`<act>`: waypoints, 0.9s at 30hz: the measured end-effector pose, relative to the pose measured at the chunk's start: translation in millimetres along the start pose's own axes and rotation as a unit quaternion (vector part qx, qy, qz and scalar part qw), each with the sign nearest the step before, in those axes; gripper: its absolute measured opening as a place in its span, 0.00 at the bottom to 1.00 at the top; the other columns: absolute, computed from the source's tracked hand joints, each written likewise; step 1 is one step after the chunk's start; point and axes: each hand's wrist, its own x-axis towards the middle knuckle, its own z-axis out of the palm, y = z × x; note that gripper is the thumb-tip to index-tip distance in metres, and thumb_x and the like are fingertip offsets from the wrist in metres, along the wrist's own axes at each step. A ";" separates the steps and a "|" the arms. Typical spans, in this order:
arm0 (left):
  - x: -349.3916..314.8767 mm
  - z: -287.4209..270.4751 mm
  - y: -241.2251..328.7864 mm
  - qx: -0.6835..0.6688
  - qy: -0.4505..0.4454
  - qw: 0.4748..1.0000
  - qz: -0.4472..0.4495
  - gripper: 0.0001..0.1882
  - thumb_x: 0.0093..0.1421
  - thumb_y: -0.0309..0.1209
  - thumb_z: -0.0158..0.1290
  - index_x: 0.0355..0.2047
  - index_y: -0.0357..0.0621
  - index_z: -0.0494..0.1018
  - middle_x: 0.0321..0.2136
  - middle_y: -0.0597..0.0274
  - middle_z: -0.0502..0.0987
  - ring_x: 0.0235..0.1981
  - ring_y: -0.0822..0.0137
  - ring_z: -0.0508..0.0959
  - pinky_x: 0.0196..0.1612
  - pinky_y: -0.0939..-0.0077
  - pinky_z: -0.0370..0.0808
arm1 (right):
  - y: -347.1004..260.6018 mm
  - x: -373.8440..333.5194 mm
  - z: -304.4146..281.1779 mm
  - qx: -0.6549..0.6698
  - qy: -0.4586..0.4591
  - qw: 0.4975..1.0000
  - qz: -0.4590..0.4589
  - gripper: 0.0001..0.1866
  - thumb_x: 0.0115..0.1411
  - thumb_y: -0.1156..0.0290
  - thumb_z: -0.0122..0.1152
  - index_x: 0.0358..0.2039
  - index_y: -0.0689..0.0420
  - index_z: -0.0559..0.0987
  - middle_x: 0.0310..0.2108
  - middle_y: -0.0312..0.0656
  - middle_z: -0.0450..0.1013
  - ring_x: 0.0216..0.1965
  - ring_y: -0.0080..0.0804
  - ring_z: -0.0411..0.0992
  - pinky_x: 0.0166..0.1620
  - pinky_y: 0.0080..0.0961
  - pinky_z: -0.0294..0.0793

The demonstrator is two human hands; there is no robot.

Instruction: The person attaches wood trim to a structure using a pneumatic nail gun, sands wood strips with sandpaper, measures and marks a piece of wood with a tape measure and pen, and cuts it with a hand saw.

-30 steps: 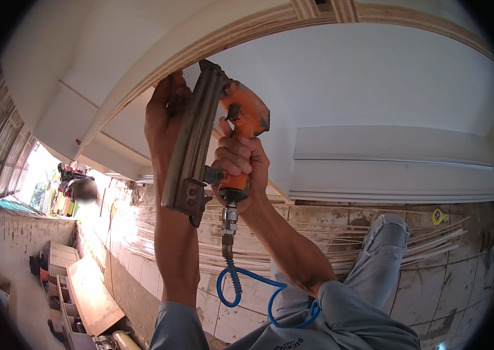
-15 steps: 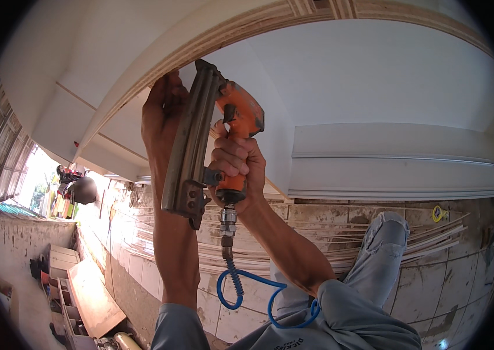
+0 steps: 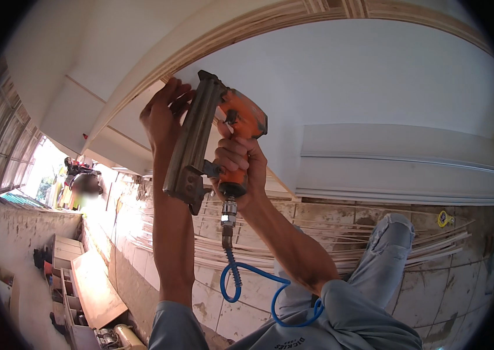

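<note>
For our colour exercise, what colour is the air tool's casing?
The air tool's casing is orange, best in the head view.

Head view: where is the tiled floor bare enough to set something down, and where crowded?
Bare tiles show below the right end of the wooden strips, right of the bent knee; a smaller patch lies between the left forearm and the blue hose. It is crowded along the strips, which run across behind both forearms.
</note>
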 end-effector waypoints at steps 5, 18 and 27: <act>9.8 -21.1 -3.7 0.091 0.023 0.989 0.111 0.16 0.61 0.35 0.62 0.35 0.29 0.77 0.29 0.53 0.81 0.29 0.65 0.82 0.30 0.76 0.75 | 14.7 8.4 -1.2 -0.021 0.027 0.999 0.008 0.17 0.65 0.66 0.51 0.52 0.57 0.76 0.18 0.25 0.60 0.19 0.19 0.60 0.28 0.25 0.70; 14.2 -13.5 -12.9 0.068 -0.031 0.987 0.143 0.16 0.63 0.40 0.62 0.28 0.39 0.75 0.20 0.68 0.74 0.20 0.79 0.71 0.23 0.82 0.67 | 20.9 15.2 2.1 -0.070 0.040 0.997 -0.014 0.18 0.64 0.69 0.51 0.52 0.62 0.75 0.19 0.26 0.63 0.18 0.18 0.58 0.27 0.24 0.73; 21.2 -12.7 -22.1 0.054 -0.031 0.987 0.149 0.18 0.62 0.42 0.63 0.28 0.40 0.74 0.20 0.68 0.75 0.21 0.79 0.72 0.25 0.82 0.68 | 17.2 17.3 3.7 -0.088 0.054 0.995 -0.007 0.16 0.63 0.68 0.51 0.50 0.58 0.75 0.18 0.26 0.62 0.17 0.17 0.59 0.26 0.22 0.69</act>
